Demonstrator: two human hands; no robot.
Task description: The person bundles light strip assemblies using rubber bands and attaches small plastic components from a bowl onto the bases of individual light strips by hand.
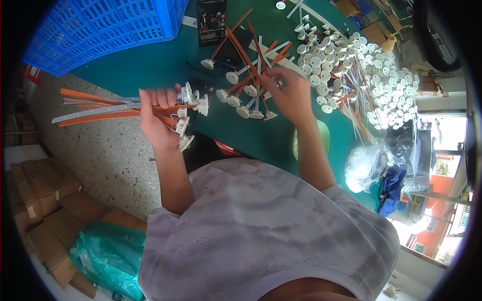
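Note:
My left hand [159,118] is closed around a bundle of LED strips [95,111], some orange and some pale grey with small dots. Their long ends stick out to the left over the floor. White round end pieces [202,104] on the bundle cluster on the right side of that hand. Over the table, my right hand [292,93] has its fingers curled at a loose heap of similar strips [246,55] with white discs [234,100]. What lies between its fingertips is hard to make out.
A blue plastic crate [115,35] stands at the table's far left, beside a black printed box [211,22]. Many more disc-ended strips [346,70] are piled at the right. Clear plastic bags [369,165] lie nearer. Cardboard boxes [45,185] and a green bag [108,256] sit lower left.

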